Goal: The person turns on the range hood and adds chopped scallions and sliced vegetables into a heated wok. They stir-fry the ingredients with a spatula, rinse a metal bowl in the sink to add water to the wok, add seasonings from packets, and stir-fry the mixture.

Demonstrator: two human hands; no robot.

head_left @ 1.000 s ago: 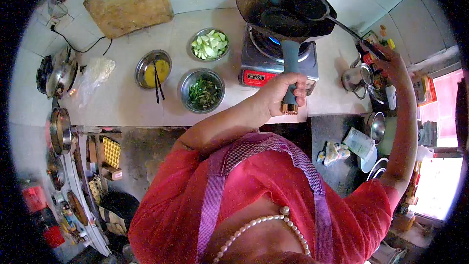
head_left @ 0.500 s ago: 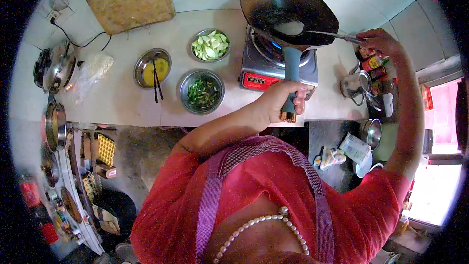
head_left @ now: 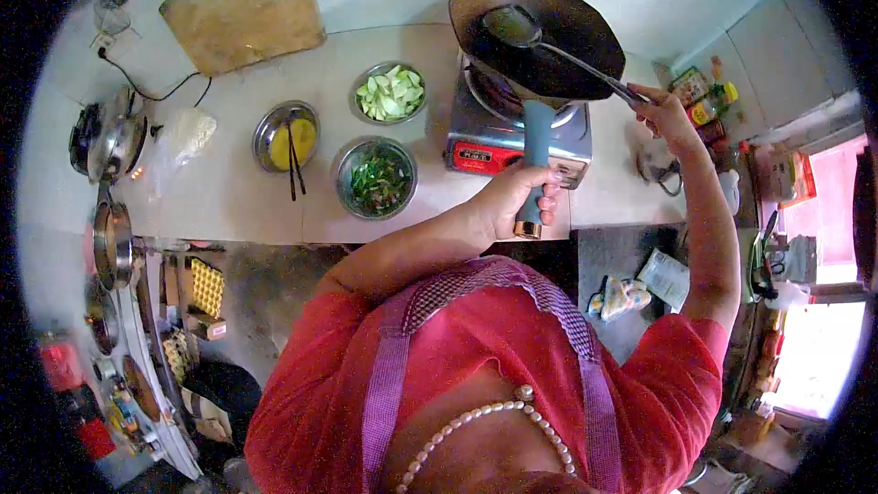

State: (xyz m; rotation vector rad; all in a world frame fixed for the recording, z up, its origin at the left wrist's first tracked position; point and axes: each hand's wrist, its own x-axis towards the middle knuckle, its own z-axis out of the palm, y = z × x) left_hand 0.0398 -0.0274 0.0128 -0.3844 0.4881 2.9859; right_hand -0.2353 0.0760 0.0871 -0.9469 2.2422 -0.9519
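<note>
At the ladling stage, seemingly! Holding a dark, many-sided wok (head_left: pixel 567 23) over the stove (head_left: pixel 466 133), just beyond the left fingers (head_left: pixel 549 203); reaching inside with a long metal ladle (head_left: pixel 569 58), clasped at its near end by the right fingers (head_left: pixel 650 110); clutching the grey handle (head_left: pixel 538 135) with the left, curled tight. Calling, presumably, for a steady grip.

A dark, many-sided wok (head_left: pixel 574 23) with a blue-grey handle (head_left: pixel 539 135) is over the stove (head_left: pixel 462 114), a metal ladle (head_left: pixel 514 27) slanting inside.
</note>
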